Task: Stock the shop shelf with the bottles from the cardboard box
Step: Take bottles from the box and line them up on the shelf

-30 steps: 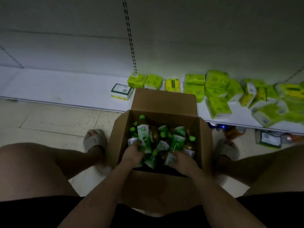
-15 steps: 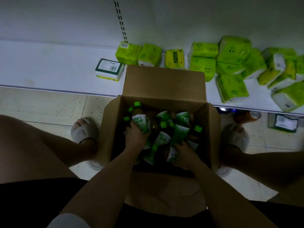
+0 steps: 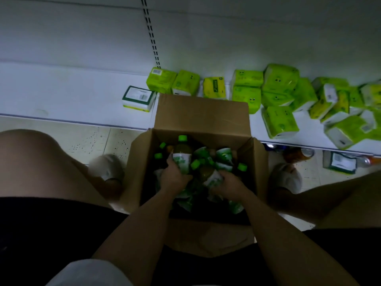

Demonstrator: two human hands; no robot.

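Cardboard box [image 3: 201,112] open on floor, head view, centre frame. Left hand [image 3: 174,176] curled round upright green-capped bottle [image 3: 181,155]; right hand [image 3: 229,185] gripping tilted second bottle [image 3: 210,176]. White shelf [image 3: 61,96] at 12 o'clock; green packs [image 3: 279,79] at 2 o'clock.

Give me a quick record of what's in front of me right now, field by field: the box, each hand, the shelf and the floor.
box: open cardboard box on the floor between the feet, full of green-capped bottles
left hand: left hand holds an upright bottle, grip round its label
right hand: right hand holds a tilted bottle
shelf: white bottom shelf, green tissue packs on its right part, no bottles on it yet
floor: cans under the shelf edge
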